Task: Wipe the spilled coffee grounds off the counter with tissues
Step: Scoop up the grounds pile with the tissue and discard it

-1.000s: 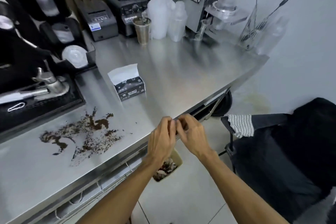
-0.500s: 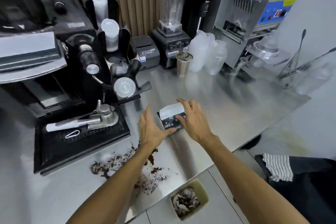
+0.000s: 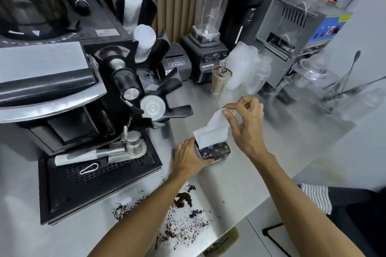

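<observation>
View from a head camera, looking down at a steel counter [image 3: 236,185] in a drinks bar. Near the middle lies a small black tissue pack [image 3: 217,150] printed with pale stars; the letters "IMO" show on its near face, the rest hidden by a thumb.

The person's left hand [image 3: 188,159] grips the pack's 9 o'clock end, fingers and thumb curled round it, holding it on the counter. The right hand [image 3: 248,129], at 1 o'clock from the pack, pinches the top edge of a white tissue [image 3: 210,130] between thumb and forefinger. The tissue rises from the pack's opening, its lower end inside.

The spilled coffee grounds [image 3: 183,204] lie at 6 o'clock from the pack, near the counter's front edge. They are a dark brown scatter, partly hidden under the left forearm.

At 9 o'clock sits a black perforated drip tray [image 3: 94,181] with a metal tamper [image 3: 133,146] on it. Above it, a black grinder [image 3: 117,62] has a dial reading "OFF". At 12 o'clock stands a blender [image 3: 205,56] labelled "ORIMAS", with a ribbed paper cup [image 3: 219,83] just in front of it.
</observation>
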`<state>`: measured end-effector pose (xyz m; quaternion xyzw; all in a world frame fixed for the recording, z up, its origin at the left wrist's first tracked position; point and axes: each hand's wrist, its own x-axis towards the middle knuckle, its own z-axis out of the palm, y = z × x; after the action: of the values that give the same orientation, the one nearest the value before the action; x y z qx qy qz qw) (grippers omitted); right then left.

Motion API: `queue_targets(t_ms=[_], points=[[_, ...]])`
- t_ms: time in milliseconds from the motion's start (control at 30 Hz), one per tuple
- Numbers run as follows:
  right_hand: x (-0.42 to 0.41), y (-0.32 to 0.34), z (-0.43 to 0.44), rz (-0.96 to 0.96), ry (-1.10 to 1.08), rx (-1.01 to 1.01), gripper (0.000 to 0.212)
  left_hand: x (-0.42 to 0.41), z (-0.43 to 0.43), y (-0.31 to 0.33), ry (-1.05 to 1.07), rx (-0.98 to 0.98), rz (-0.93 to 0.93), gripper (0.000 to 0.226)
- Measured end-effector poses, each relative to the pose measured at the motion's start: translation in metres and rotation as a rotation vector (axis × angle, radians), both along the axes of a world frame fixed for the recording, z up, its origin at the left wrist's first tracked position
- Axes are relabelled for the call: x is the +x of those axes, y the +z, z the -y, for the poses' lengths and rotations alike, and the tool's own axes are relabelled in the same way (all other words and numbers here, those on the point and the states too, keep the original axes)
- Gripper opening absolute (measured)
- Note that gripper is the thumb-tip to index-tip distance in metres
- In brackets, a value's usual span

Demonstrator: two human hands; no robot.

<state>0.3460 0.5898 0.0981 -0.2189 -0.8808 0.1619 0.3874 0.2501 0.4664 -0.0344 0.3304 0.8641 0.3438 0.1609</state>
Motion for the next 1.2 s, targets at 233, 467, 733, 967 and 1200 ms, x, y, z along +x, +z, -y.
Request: queue_targets(t_ms=[233, 467, 733, 967, 1200], points=[[0.027, 0.047, 0.021, -0.166, 0.235, -0.164, 0.006, 0.021, 0.013, 0.058, 0.035, 0.449, 0.248, 0.119], [0.047, 0.041, 0.034, -0.316, 0.151, -0.816, 0.003, 0.028, 0.048, 0.107, 0.042, 0.798, 0.530, 0.021], [0.091, -0.033, 0.027, -0.149, 0.151, -1.253, 0.014, 0.027, 0.084, 0.084, -0.001, 0.435, 0.667, 0.025], [0.130, -0.070, 0.036, 0.047, 0.064, -1.310, 0.030, 0.051, 0.080, 0.073, 0.181, 0.206, 0.896, 0.026], [0.150, -0.095, 0.035, 0.254, 0.061, -0.826, 0.020, 0.059, 0.057, 0.063, 0.001, -0.014, 0.455, 0.026]])
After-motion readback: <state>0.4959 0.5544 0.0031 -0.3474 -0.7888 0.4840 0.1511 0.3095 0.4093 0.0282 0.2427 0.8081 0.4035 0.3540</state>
